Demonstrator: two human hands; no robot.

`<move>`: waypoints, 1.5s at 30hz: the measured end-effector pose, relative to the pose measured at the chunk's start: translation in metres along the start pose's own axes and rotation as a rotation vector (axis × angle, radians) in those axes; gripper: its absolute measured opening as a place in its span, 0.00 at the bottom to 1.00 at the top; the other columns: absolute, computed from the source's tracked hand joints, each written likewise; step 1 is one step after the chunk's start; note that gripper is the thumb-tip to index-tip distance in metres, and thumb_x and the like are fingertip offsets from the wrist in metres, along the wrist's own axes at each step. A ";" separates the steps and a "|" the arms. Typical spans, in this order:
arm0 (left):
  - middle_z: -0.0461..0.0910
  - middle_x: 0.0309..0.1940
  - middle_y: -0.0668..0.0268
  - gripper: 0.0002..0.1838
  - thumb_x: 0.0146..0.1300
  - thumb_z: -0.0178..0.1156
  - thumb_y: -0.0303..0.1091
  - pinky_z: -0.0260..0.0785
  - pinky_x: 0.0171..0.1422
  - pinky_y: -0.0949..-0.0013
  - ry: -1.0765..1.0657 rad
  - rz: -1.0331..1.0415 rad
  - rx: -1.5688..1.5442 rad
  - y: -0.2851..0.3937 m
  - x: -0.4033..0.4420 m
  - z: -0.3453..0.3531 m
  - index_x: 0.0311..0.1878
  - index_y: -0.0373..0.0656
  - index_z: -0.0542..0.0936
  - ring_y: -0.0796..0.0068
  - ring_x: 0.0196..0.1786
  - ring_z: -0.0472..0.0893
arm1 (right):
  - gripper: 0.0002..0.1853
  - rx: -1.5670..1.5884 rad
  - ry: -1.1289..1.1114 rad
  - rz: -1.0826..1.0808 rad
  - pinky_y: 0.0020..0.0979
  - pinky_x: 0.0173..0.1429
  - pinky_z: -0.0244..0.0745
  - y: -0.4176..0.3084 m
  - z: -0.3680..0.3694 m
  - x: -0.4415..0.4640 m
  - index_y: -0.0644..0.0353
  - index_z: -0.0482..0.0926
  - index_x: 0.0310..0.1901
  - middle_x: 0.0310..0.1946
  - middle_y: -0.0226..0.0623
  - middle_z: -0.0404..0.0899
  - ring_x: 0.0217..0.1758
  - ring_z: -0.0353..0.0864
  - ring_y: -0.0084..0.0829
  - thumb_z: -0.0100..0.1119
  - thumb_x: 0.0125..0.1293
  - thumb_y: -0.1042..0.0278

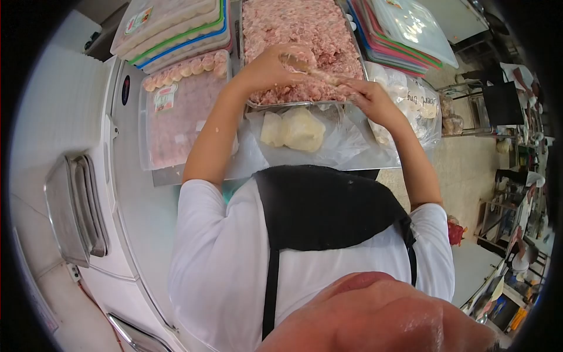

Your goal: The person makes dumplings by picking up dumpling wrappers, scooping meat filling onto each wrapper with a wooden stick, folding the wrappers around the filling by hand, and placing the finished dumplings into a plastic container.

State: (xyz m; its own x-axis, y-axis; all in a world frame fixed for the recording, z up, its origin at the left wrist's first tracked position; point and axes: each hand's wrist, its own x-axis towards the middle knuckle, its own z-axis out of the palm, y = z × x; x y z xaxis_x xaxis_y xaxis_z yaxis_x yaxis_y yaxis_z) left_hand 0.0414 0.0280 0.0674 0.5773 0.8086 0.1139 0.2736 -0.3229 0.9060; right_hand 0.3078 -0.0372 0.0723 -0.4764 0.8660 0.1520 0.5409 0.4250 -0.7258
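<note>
A deep metal tray (293,104) filled with pinkish ground meat (299,23) lies in front of me. Over its near part my left hand (272,69) is curled, its fingers closed round a small lump of ground meat (304,57); whether a wrapper is around it I cannot tell. My right hand (372,100), at the tray's right edge, grips a thin, meat-smeared spreading stick (325,76) whose end reaches toward my left hand. Close to me, pale dough wrappers (302,130) sit on a clear plastic bag (346,126).
A clear container (146,129) with dumplings (187,71) along its far end stands left. Behind it are stacked filled containers (170,29). Stacked lids (404,35) lie at the back right, above a marked plastic bag (410,102). Metal trays (76,205) hang at far left.
</note>
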 end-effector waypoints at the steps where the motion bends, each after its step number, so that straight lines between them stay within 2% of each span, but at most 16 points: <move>1: 0.76 0.52 0.50 0.34 0.49 0.69 0.47 0.65 0.61 0.64 -0.071 -0.078 -0.123 0.001 -0.001 0.002 0.58 0.40 0.73 0.55 0.57 0.75 | 0.12 -0.090 0.004 -0.027 0.34 0.53 0.72 0.003 -0.004 0.001 0.59 0.80 0.47 0.49 0.42 0.80 0.49 0.80 0.41 0.54 0.63 0.71; 4: 0.76 0.52 0.54 0.33 0.50 0.69 0.40 0.65 0.62 0.65 0.097 0.188 0.492 -0.039 0.008 -0.002 0.57 0.36 0.71 0.62 0.57 0.75 | 0.15 -0.504 0.064 -0.041 0.41 0.45 0.74 -0.012 -0.029 0.010 0.51 0.79 0.49 0.39 0.40 0.80 0.42 0.79 0.46 0.55 0.60 0.71; 7: 0.76 0.52 0.54 0.31 0.51 0.69 0.40 0.65 0.62 0.65 -0.049 -0.102 0.077 -0.017 0.002 -0.007 0.56 0.36 0.72 0.62 0.56 0.75 | 0.14 -0.555 0.077 0.007 0.39 0.44 0.74 -0.034 -0.010 0.004 0.54 0.79 0.48 0.37 0.42 0.79 0.40 0.78 0.47 0.54 0.61 0.73; 11: 0.75 0.52 0.55 0.29 0.52 0.68 0.42 0.65 0.60 0.65 0.077 -0.040 0.337 -0.008 -0.005 -0.004 0.56 0.40 0.74 0.61 0.56 0.75 | 0.15 -0.501 0.124 -0.159 0.41 0.44 0.74 -0.013 -0.035 0.015 0.51 0.79 0.48 0.42 0.38 0.81 0.42 0.79 0.45 0.57 0.58 0.68; 12: 0.75 0.53 0.55 0.28 0.52 0.68 0.42 0.65 0.60 0.65 0.090 0.039 0.301 -0.007 -0.009 -0.007 0.55 0.41 0.74 0.61 0.56 0.75 | 0.12 -0.451 0.080 0.002 0.35 0.53 0.73 -0.023 -0.044 0.014 0.60 0.80 0.45 0.51 0.41 0.78 0.50 0.79 0.44 0.55 0.59 0.75; 13: 0.75 0.53 0.55 0.28 0.53 0.67 0.43 0.65 0.60 0.65 0.104 0.117 0.263 -0.005 -0.013 -0.008 0.55 0.42 0.74 0.61 0.56 0.75 | 0.12 -0.359 0.064 -0.049 0.35 0.54 0.73 -0.027 -0.042 0.012 0.61 0.80 0.45 0.51 0.41 0.78 0.51 0.78 0.44 0.55 0.59 0.75; 15: 0.77 0.50 0.56 0.27 0.53 0.67 0.43 0.65 0.59 0.66 0.090 -0.034 0.252 0.008 -0.019 -0.011 0.55 0.42 0.75 0.63 0.53 0.76 | 0.12 -0.173 0.026 -0.144 0.34 0.57 0.71 -0.036 -0.035 0.014 0.63 0.79 0.46 0.51 0.41 0.79 0.54 0.77 0.43 0.54 0.59 0.75; 16: 0.78 0.49 0.56 0.27 0.53 0.67 0.44 0.66 0.58 0.67 0.080 -0.110 0.245 0.012 -0.022 -0.012 0.54 0.42 0.75 0.64 0.52 0.77 | 0.13 -0.337 -0.013 -0.130 0.34 0.59 0.69 -0.030 -0.015 0.017 0.64 0.78 0.48 0.51 0.43 0.78 0.55 0.76 0.43 0.53 0.61 0.75; 19: 0.80 0.41 0.58 0.26 0.52 0.68 0.44 0.68 0.53 0.68 0.400 0.116 0.579 -0.025 -0.030 -0.009 0.53 0.42 0.77 0.67 0.45 0.78 | 0.14 -0.215 -0.095 -0.035 0.35 0.60 0.68 -0.002 -0.001 0.032 0.63 0.77 0.50 0.52 0.44 0.78 0.55 0.75 0.44 0.51 0.62 0.75; 25: 0.80 0.36 0.58 0.29 0.50 0.68 0.44 0.69 0.45 0.66 0.370 -0.430 0.410 -0.059 -0.093 -0.074 0.54 0.40 0.76 0.64 0.40 0.79 | 0.17 -0.149 -0.002 0.007 0.31 0.60 0.67 0.039 -0.027 0.025 0.63 0.76 0.53 0.51 0.46 0.78 0.55 0.77 0.38 0.52 0.61 0.74; 28: 0.76 0.49 0.50 0.29 0.47 0.69 0.44 0.69 0.54 0.60 0.429 -0.608 0.551 -0.111 -0.112 -0.095 0.51 0.38 0.77 0.56 0.50 0.77 | 0.16 -0.090 0.044 0.097 0.29 0.61 0.65 0.055 -0.032 0.022 0.64 0.76 0.53 0.51 0.46 0.79 0.56 0.77 0.34 0.51 0.64 0.73; 31: 0.75 0.52 0.48 0.32 0.47 0.68 0.43 0.69 0.53 0.57 0.651 -0.305 0.755 -0.159 -0.110 -0.092 0.56 0.40 0.73 0.52 0.51 0.77 | 0.15 -0.101 0.073 0.145 0.29 0.60 0.66 0.069 -0.029 0.023 0.64 0.76 0.52 0.50 0.46 0.79 0.55 0.77 0.33 0.50 0.66 0.71; 34: 0.75 0.53 0.46 0.36 0.48 0.67 0.40 0.69 0.54 0.54 0.682 -0.517 0.623 -0.133 -0.093 -0.075 0.61 0.41 0.67 0.48 0.53 0.76 | 0.15 -0.109 0.010 0.178 0.29 0.60 0.66 0.054 -0.032 0.027 0.64 0.76 0.52 0.50 0.47 0.78 0.55 0.77 0.34 0.48 0.68 0.68; 37: 0.76 0.50 0.46 0.38 0.50 0.66 0.37 0.68 0.54 0.53 0.645 -0.476 0.661 -0.145 -0.079 -0.072 0.65 0.42 0.63 0.46 0.52 0.76 | 0.14 -0.114 0.011 0.218 0.33 0.55 0.69 0.059 -0.029 0.030 0.64 0.77 0.48 0.45 0.49 0.80 0.50 0.79 0.41 0.47 0.68 0.66; 40: 0.77 0.49 0.48 0.40 0.51 0.66 0.35 0.69 0.55 0.56 0.647 -0.452 0.777 -0.148 -0.064 -0.072 0.68 0.43 0.60 0.48 0.52 0.76 | 0.14 -0.574 -0.180 0.215 0.38 0.47 0.73 0.050 -0.043 0.045 0.63 0.78 0.43 0.36 0.46 0.82 0.43 0.80 0.46 0.49 0.67 0.62; 45: 0.74 0.53 0.47 0.38 0.52 0.65 0.31 0.67 0.57 0.56 0.548 -0.364 0.694 -0.127 -0.070 -0.070 0.67 0.45 0.61 0.49 0.54 0.75 | 0.11 -1.183 -0.163 0.065 0.39 0.37 0.75 0.058 -0.079 0.077 0.59 0.80 0.31 0.28 0.39 0.81 0.34 0.81 0.40 0.52 0.62 0.61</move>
State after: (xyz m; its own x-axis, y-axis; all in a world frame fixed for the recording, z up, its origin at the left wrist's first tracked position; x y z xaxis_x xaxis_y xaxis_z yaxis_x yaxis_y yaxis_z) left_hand -0.0872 0.0469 -0.0269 -0.0252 0.9780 0.2072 0.8624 -0.0836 0.4993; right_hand 0.3567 0.0751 0.0948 -0.4605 0.8876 -0.0107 0.8293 0.4345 0.3514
